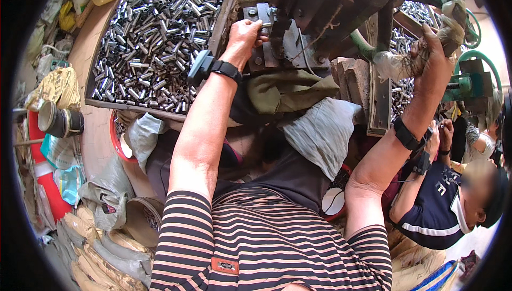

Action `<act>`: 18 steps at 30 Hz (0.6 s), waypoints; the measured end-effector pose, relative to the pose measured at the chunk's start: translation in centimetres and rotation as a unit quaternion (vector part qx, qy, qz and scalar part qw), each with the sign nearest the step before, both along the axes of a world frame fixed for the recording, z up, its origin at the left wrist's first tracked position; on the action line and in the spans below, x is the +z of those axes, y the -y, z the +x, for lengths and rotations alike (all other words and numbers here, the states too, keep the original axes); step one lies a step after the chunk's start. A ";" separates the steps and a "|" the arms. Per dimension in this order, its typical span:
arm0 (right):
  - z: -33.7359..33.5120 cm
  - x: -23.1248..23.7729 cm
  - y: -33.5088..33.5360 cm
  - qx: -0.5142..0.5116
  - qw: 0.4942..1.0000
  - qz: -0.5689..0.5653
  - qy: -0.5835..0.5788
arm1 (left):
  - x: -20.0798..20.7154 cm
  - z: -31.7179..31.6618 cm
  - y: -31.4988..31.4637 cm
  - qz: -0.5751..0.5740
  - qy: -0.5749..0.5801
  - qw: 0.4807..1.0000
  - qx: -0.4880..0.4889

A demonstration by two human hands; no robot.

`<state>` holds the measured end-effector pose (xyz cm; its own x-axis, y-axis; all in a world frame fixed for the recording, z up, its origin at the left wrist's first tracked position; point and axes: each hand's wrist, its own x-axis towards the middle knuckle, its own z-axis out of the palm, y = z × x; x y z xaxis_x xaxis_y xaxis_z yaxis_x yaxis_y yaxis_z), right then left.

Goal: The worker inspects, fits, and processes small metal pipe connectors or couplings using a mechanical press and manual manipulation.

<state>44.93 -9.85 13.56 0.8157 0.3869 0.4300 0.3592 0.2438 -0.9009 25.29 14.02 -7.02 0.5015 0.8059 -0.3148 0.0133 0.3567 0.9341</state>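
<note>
My left hand (246,38) is closed in a pinch on a small metal tube (266,24) at the steel base plate (261,59) of a dark hand press (336,11). Most of the tube is hidden by my fingers and the press. At the right, my raised right hand (431,54) is closed around the press's lever handle (389,65), which is wrapped in clear plastic. Left of the press stands a wooden tray (160,111) heaped with short shiny metal tubes (165,30).
A second tray (380,112) of metal tubes lies beyond brown wooden blocks (349,80). Cloths (322,131) cover my lap. A co-worker (442,200) sits close by at the right, near another green press (469,80). Sacks (96,248) and a bucket (141,219) stand at the lower left.
</note>
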 end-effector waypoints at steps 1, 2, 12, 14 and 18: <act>0.4 0.1 0.3 0.008 0.999 -0.027 -0.016 | 0.2 0.1 0.3 0.030 -0.006 1.000 -0.004; 0.5 0.1 0.5 0.010 0.999 -0.029 -0.015 | 0.6 0.5 0.9 0.047 -0.011 0.999 0.003; -0.6 -7.4 -0.8 -0.143 0.984 0.100 0.047 | 0.9 2.3 2.8 0.323 -0.279 0.903 0.052; -0.9 -7.3 -1.2 -0.135 0.985 0.112 0.012 | 1.7 2.5 3.4 0.282 -0.280 0.916 0.058; -2.9 -4.0 -1.2 -0.037 0.999 0.015 -0.004 | 1.1 -1.4 1.0 0.304 -0.318 0.896 0.057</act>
<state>42.06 -8.63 9.57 0.8450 0.3135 0.4333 0.3694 0.2437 -0.8967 23.90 13.03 -5.87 0.2800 0.9600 0.0075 0.6070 -0.1831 0.7733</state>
